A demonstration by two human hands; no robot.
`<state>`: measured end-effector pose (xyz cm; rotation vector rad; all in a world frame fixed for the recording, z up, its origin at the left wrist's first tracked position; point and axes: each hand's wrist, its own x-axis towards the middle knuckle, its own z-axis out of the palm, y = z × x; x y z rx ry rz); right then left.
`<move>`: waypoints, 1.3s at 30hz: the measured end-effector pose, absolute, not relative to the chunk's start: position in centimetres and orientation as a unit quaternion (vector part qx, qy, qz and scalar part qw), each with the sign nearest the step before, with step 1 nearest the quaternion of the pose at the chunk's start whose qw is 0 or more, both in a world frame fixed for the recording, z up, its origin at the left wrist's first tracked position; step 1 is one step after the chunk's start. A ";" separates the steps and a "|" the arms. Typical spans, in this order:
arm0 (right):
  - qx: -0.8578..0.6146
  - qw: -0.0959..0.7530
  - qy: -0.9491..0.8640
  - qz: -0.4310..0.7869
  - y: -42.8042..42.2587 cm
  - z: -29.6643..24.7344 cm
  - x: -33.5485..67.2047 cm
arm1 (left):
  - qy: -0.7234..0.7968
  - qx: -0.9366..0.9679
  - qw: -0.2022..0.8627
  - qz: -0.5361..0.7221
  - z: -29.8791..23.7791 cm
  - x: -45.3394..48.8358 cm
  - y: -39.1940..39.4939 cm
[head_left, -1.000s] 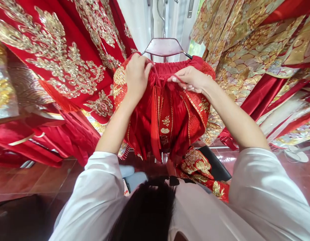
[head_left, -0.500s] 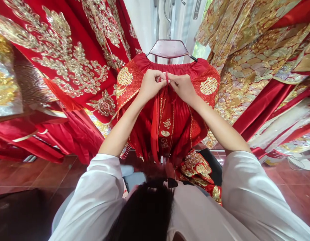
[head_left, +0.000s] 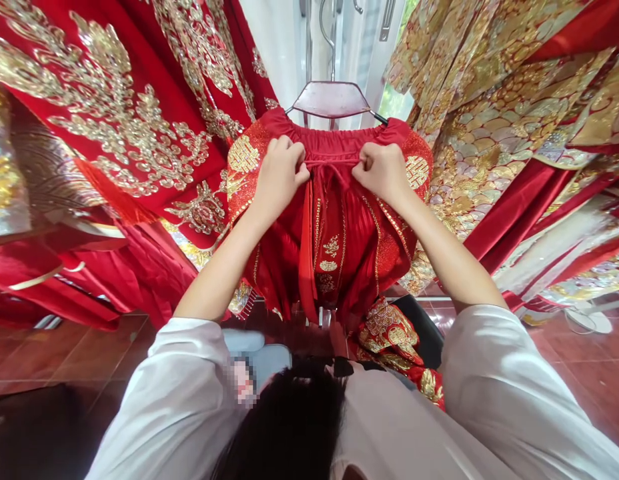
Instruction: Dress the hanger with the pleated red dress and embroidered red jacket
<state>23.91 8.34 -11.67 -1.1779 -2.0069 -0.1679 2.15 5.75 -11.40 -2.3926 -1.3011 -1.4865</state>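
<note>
A: Where is the skirt (head_left: 284, 233)?

B: On the hanger (head_left: 332, 100), directly before the person, its gathered waistband (head_left: 334, 139) uppermost.

A: What could go wrong?

B: In my judgement, an uneven pull on the cord (head_left: 333, 162) could drag the waistband sideways and unseat it from the hanger. Too hard a pull could jam the cord or bunch the gathers; a loosened pinch could let a strand slip free.

A: State of the hands?

B: Both closed. The left hand (head_left: 280, 172) has fingers curled and thumb set against them, gripping the cord; the right hand (head_left: 384, 172) grips it likewise. Between them the cord runs nearly straight, with a slack strand curving below. Whether it is knotted, I cannot tell.

A: And the pose?

B: Forearms angle inward from the white sleeves (head_left: 164, 380), knuckles uppermost, hands apart and about level, just before the waistband.
</note>
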 end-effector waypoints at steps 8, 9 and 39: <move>-0.376 0.540 -0.703 0.269 7.5 -11.9 22.1 | -0.360 -0.735 -0.173 -0.548 -11.1 2.8 6.5; -0.369 0.540 -0.690 0.309 7.5 -11.9 21.8 | -0.355 -0.728 -0.199 -0.552 -11.1 2.9 6.6; -0.445 0.480 -0.746 -0.121 7.2 -10.0 31.8 | -0.424 -0.813 -0.046 -0.395 -4.5 -4.8 10.1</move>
